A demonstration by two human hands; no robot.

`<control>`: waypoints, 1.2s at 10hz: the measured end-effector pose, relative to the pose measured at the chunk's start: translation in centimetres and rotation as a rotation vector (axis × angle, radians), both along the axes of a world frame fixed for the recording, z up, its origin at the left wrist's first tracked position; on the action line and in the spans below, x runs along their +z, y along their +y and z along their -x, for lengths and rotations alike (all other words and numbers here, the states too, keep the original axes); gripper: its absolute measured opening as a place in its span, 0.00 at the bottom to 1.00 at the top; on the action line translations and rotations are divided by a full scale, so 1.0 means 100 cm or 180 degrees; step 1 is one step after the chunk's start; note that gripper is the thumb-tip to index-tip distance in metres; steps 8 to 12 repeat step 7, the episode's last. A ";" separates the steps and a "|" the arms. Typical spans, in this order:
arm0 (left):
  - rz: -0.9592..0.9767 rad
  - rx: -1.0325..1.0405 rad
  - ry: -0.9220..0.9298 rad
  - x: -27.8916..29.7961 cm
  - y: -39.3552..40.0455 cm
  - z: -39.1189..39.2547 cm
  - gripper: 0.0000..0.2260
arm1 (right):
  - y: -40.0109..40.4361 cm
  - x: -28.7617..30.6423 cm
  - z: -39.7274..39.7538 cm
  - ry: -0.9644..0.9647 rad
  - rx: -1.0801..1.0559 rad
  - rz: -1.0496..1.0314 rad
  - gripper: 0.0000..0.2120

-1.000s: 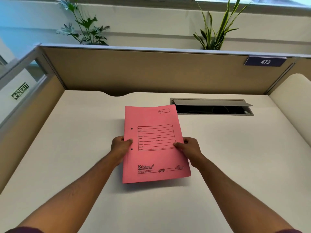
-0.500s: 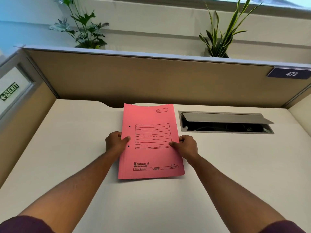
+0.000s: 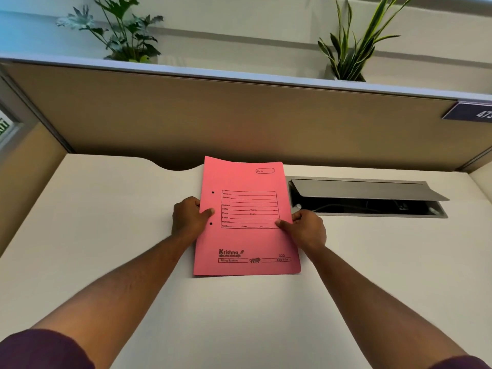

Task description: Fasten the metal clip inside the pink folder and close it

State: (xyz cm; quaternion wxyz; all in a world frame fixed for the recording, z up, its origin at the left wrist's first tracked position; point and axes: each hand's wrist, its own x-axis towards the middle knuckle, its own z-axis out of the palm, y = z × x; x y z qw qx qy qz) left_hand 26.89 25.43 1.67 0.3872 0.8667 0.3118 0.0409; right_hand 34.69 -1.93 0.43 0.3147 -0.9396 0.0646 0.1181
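Office cubicle with a white desk (image 3: 106,235).
A tan partition (image 3: 239,123) is backing the desk; two plants (image 3: 119,30) are standing behind it, and a cable hatch (image 3: 367,190) is sitting open.

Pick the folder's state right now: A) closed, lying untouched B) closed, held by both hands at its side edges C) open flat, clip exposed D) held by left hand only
B: the pink folder is shut with its printed cover up, left hand on its left edge and right hand on its right edge.

Folder (image 3: 245,235) on desk (image 3: 106,235), cable hatch (image 3: 367,198) to its right, partition (image 3: 239,121) behind.
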 end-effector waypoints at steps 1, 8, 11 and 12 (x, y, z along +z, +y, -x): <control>-0.0167 -0.0011 -0.0037 -0.001 -0.001 0.003 0.15 | 0.000 0.001 0.001 -0.0051 -0.0017 0.0102 0.22; -0.0921 -0.0989 0.0761 0.016 -0.039 0.074 0.34 | -0.027 -0.004 0.067 -0.0205 0.0508 0.0147 0.33; -0.0921 -0.0989 0.0761 0.016 -0.039 0.074 0.34 | -0.027 -0.004 0.067 -0.0205 0.0508 0.0147 0.33; -0.0921 -0.0989 0.0761 0.016 -0.039 0.074 0.34 | -0.027 -0.004 0.067 -0.0205 0.0508 0.0147 0.33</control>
